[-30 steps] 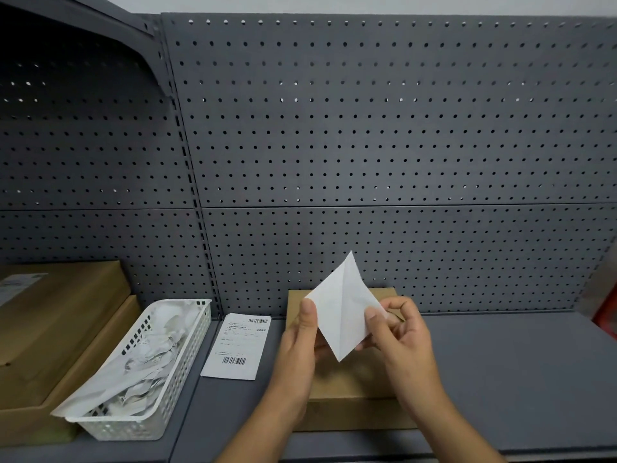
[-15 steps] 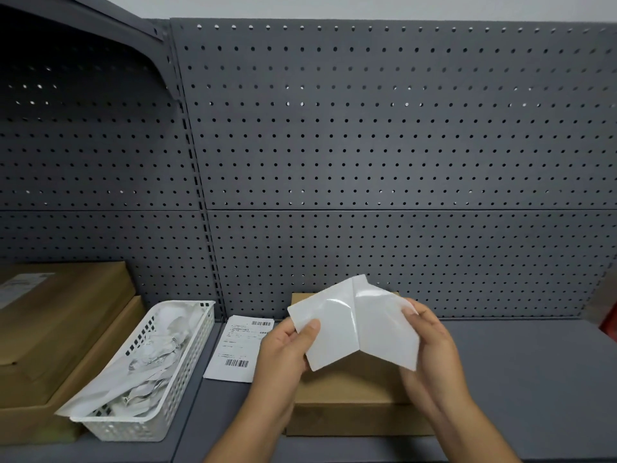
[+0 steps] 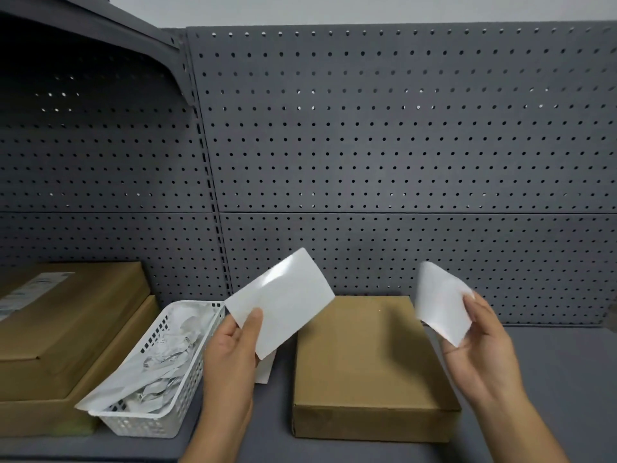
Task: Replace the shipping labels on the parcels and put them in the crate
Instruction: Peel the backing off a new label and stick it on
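Observation:
A plain brown cardboard parcel (image 3: 370,365) lies flat on the grey shelf between my hands, its top bare. My left hand (image 3: 230,359) pinches a glossy white sheet (image 3: 283,302), held up to the left of the parcel. My right hand (image 3: 480,349) holds a second white sheet (image 3: 440,302), slightly curled, over the parcel's right edge. The two sheets are fully apart. A printed label (image 3: 265,372) lies on the shelf, mostly hidden behind my left hand.
A white plastic basket (image 3: 160,416) full of crumpled white paper stands left of the parcel. Two stacked brown boxes (image 3: 66,329) sit at far left, the upper one labelled. Grey pegboard (image 3: 400,162) backs the shelf (image 3: 551,379).
The white sheets, joined along one edge before, have been pulled fully apart. My left hand carried one to the left and my right hand took the other to the right.

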Demonstrator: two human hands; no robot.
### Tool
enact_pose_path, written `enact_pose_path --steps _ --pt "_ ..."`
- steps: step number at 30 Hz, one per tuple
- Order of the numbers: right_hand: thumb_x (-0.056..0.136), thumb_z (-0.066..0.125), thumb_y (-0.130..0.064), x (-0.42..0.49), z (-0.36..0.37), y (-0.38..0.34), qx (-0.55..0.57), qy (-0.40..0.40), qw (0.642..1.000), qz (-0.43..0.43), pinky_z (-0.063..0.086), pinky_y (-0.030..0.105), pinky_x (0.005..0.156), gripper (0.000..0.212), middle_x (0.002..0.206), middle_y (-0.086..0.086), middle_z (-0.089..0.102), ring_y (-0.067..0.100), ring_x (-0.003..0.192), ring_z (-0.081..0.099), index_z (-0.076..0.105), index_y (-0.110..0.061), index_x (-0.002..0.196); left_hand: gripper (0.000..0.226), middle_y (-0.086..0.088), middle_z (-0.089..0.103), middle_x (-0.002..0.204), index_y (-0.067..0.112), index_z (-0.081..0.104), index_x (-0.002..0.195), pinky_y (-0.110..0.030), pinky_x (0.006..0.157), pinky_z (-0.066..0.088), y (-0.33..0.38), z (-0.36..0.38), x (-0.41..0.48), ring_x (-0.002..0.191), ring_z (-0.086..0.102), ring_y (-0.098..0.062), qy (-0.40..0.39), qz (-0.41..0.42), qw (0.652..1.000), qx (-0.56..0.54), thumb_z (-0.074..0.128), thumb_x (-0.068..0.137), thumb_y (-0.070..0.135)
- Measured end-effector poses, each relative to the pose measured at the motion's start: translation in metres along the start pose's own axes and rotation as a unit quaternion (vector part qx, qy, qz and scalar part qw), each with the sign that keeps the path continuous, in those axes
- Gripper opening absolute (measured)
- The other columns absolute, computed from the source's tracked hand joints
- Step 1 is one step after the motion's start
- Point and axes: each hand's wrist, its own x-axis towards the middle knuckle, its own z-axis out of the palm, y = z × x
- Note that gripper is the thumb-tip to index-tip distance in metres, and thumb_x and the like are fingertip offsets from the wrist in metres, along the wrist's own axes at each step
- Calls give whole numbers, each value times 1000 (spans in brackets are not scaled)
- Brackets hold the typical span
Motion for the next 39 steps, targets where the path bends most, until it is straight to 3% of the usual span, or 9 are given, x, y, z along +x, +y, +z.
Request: enact_pose_path --steps 6,12,16,19,23,25,27,32,39 --pt "106 51 -16 -13 21 25 -119 -14 992 -30 59 29 62 10 107 3 70 15 87 67 60 -17 101 17 5 79 108 26 75 111 -43 95 55 13 -27 0 107 74 -17 70 47 996 42 60 104 29" --pt "108 49 -25 -31 58 75 -295 -69 947 -109 55 50 87 16 100 -12 72 19 96 65 62 -31 115 27 5 73 84 26 70 81 -32 75 50 18 -74 -4 76 62 -12 183 94 975 89 64 99 45" --pt "108 45 -32 -46 91 125 -404 -180 890 -113 50 30 98 32 122 -14 68 4 111 63 57 -37 137 37 5 64 81 29 59 72 -35 75 47 15 -113 -3 77 56 -13 259 98 959 58 69 90 60" --pt "105 40 -44 -53 116 164 -495 -275 817 -110 44 18 108 43 138 -18 61 -12 127 51 51 -35 145 30 13 75 81 37 72 69 -33 81 53 25 -131 -9 81 67 -11 291 115 948 52 67 98 40" --pt "105 35 -48 -61 147 215 -578 -364 717 -143 59 41 84 43 89 -24 66 -2 77 63 54 -36 142 22 23 77 87 41 74 84 -15 69 57 43 -149 -18 82 72 6 337 141 930 37 65 100 30" --pt "109 38 -38 -67 163 238 -613 -402 658 -169 55 39 91 38 114 -18 69 8 96 67 52 -29 144 21 29 75 86 43 72 88 -5 70 53 45 -161 -21 83 70 11 346 155 925 38 65 100 27" --pt "109 38 -28 -74 179 259 -663 -442 576 -184 52 40 90 34 134 -2 64 28 111 65 51 -25 140 27 29 75 88 48 73 84 -7 74 54 46 -174 -23 86 70 10 347 159 923 45 66 100 27" --pt "95 57 -22 -96 218 295 -784 -497 348 -131 38 35 74 24 117 13 62 36 105 63 57 -11 117 38 21 70 72 50 69 62 -24 76 52 44 -201 -18 81 64 -7 333 146 928 77 67 97 34" --pt "91 49 -46 -93 232 325 -837 -475 270 8 42 40 89 40 116 5 66 28 102 56 63 -19 118 40 22 67 66 51 67 59 -27 73 51 46 -217 -14 74 60 -7 328 137 931 79 66 97 36"
